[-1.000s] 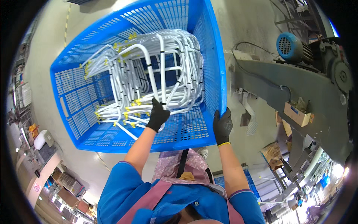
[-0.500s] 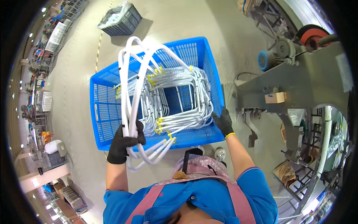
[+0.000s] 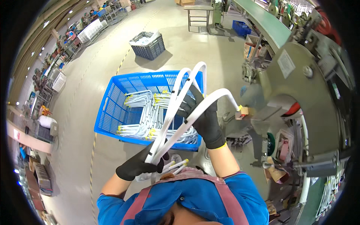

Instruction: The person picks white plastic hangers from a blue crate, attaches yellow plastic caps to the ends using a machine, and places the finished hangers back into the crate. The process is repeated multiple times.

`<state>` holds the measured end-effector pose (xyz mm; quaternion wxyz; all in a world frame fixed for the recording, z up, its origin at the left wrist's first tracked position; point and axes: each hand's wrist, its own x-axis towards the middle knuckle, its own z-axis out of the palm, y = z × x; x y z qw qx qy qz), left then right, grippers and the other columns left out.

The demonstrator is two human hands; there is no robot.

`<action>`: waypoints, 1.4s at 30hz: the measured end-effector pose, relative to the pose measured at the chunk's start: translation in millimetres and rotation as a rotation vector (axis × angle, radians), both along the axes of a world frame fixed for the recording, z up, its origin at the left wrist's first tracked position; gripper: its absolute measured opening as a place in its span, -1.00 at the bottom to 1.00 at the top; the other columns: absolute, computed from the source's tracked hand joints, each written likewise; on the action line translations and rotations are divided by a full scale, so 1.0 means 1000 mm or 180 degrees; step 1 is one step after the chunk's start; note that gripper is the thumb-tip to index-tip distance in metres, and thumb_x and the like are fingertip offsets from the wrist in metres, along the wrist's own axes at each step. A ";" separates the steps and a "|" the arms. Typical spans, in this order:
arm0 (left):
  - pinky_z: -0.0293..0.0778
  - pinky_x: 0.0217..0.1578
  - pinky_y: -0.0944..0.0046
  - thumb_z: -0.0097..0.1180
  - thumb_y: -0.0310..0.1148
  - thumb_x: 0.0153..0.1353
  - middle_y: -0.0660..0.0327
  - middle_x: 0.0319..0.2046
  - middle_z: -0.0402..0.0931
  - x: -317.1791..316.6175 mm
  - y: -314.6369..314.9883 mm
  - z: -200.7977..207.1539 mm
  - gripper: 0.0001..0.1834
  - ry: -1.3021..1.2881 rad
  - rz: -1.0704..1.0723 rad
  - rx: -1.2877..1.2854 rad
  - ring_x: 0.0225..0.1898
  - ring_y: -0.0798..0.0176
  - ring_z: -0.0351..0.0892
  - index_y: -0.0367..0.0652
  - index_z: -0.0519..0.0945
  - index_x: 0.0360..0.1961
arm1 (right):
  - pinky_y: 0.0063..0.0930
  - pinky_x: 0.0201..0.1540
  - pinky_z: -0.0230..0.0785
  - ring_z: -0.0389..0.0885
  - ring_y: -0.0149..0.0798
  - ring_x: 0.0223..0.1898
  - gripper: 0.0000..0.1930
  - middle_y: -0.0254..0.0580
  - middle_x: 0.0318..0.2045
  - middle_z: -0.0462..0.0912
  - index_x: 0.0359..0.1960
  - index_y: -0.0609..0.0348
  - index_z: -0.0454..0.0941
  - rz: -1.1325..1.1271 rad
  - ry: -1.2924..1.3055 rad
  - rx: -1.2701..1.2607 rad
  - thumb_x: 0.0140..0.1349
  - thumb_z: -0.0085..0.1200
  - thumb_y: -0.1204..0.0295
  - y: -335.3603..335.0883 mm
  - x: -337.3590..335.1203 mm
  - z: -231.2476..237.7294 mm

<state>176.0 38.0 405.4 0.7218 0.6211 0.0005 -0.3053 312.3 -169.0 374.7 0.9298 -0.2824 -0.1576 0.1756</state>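
My left hand [image 3: 139, 164], in a black glove, is closed around the lower part of several white bent tubes [image 3: 170, 116]. They stand up in long loops in front of me, with dark bands and yellow end caps. My right hand [image 3: 208, 125], also gloved in black, is among the upper tubes. Its fingers are apart, and one tube crosses in front of it. That tube curves to the right, its yellow tip close to a small wooden block [image 3: 243, 111]. Beyond my hands, a blue plastic crate [image 3: 108, 119] holds stacked bent white tubes [image 3: 147, 112].
A large green-grey machine [image 3: 300, 75] stands close on my right. A dark grey basket [image 3: 152, 49] with white contents sits on the floor ahead. Farther off are a green-topped conveyor table [image 3: 268, 18], a blue bin [image 3: 242, 28] and a small table [image 3: 198, 9].
My right hand has left the crate's right edge and come up among the tubes. The held tubes have swung to the right, away from over the crate's middle. My view has tilted farther ahead.
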 end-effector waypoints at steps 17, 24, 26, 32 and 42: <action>0.43 -0.09 0.28 0.17 -0.44 0.01 0.17 -0.17 0.53 -0.206 -0.071 -0.017 -0.45 -0.0244 0.0614 0.1171 -0.13 0.34 0.50 -0.29 0.38 0.08 | 0.03 0.19 0.17 0.34 0.14 0.15 -0.07 0.24 0.20 0.24 0.37 0.13 -0.16 0.0422 -0.0326 0.0224 0.18 -0.27 -0.31 -0.056 -0.143 -0.002; 0.51 -0.33 0.34 0.18 -0.46 0.08 0.13 -0.34 0.59 -0.293 -0.073 -0.021 -0.62 -0.0612 0.1693 0.1390 -0.39 0.33 0.59 -0.33 0.43 -0.07 | -0.07 0.07 0.35 0.44 0.00 0.07 0.02 0.09 0.19 0.30 0.36 0.10 -0.06 0.0746 0.0348 0.0140 0.05 -0.15 -0.39 -0.021 -0.201 -0.030; 0.52 -0.36 0.34 0.19 -0.44 0.08 0.14 -0.37 0.58 -0.319 -0.074 -0.018 -0.61 -0.0492 0.1900 0.1337 -0.39 0.34 0.59 -0.33 0.43 -0.07 | -0.07 0.07 0.36 0.44 0.00 0.08 0.00 0.05 0.19 0.31 0.32 0.13 0.07 0.1354 0.0368 0.0806 0.01 -0.10 -0.39 -0.003 -0.226 -0.043; 0.40 -0.53 0.46 0.15 -0.50 -0.09 0.19 -0.45 0.51 -0.416 -0.071 0.024 -0.51 -0.0805 0.3194 0.1161 -0.53 0.39 0.48 -0.32 0.41 -0.05 | -0.43 -0.42 0.27 0.42 -0.34 -0.52 -0.61 -0.26 -0.45 0.52 -0.20 0.07 0.49 0.2670 0.1335 0.0833 0.32 -0.15 0.01 0.048 -0.324 -0.092; 0.47 -0.18 0.23 0.04 -0.62 -0.14 0.09 -0.18 0.39 -0.494 -0.069 0.052 -0.22 -0.1667 0.3296 0.1019 -0.21 0.27 0.47 -0.28 0.11 0.22 | -0.32 -0.20 0.46 0.55 -0.18 -0.23 -0.53 0.04 -0.13 0.52 -0.05 0.28 0.42 0.2942 0.0413 -0.0258 0.37 -0.23 0.07 0.029 -0.443 -0.085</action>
